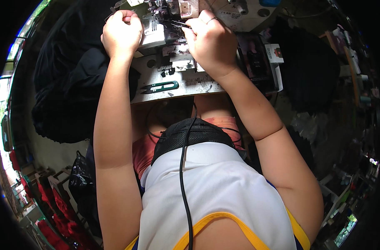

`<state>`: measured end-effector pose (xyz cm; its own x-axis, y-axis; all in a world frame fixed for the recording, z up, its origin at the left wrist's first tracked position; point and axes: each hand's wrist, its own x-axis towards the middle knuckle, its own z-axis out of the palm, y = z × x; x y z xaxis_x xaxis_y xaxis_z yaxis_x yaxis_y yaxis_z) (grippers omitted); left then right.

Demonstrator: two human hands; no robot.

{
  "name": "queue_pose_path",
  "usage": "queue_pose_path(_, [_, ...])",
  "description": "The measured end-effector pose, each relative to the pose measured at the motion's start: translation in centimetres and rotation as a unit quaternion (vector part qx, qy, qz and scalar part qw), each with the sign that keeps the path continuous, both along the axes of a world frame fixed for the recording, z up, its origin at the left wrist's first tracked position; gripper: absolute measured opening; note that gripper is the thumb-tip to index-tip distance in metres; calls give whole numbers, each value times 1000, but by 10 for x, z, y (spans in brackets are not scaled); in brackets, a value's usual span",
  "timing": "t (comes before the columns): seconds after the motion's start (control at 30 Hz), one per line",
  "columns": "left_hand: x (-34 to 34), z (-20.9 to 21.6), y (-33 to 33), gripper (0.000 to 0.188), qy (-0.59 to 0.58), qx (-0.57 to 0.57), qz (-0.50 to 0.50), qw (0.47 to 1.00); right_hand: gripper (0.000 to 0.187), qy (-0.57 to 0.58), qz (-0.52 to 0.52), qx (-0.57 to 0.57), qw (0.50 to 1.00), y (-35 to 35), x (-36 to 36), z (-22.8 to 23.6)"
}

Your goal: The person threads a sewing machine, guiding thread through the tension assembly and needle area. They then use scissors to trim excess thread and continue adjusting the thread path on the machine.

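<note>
At the top of the head view, a sewing machine (153, 36) with its metal parts exposed lies between my two hands. My right hand (215, 46) pinches a pair of tweezers (180, 25), whose thin tips point left into the machine's middle. On the machine's left side, my left hand (122, 35) is closed, fingertips pressed together; what they hold, if anything, is too small to make out. Green-handled thread snips (161, 86) lie on the white worktable (196, 85), near its front edge and below the machine.
Black fabric (67, 83) is heaped at the left, and more dark fabric (308, 62) hangs at the right. A small white box (275, 53) stands at the table's right edge. A black cable (184, 166) runs down my front. Red cloth (52, 200) lies at lower left.
</note>
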<state>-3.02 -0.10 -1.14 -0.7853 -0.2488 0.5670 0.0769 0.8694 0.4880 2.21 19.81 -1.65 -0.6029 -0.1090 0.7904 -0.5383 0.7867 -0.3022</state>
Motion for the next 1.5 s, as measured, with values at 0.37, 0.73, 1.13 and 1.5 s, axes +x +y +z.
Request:
queue_pose_path(0.37, [-1, 2, 1, 20, -7, -7, -1, 1000, 16, -66, -29, -46, 996, -9, -12, -6])
queue_pose_path(0.73, [0, 3, 1, 20, -8, 11, -8, 1000, 17, -60, -41, -41, 997, -10, -13, -10])
queue_pose_path(1.13, [-1, 3, 3, 19, 21, -8, 4, 1000, 23, -394, 228, -381, 805, -7, 11, -9])
queue_pose_path(1.5, [2, 8, 5, 18, -19, 5, 11, 1000, 30, -476, 308, -567, 598, -30, -5, -4])
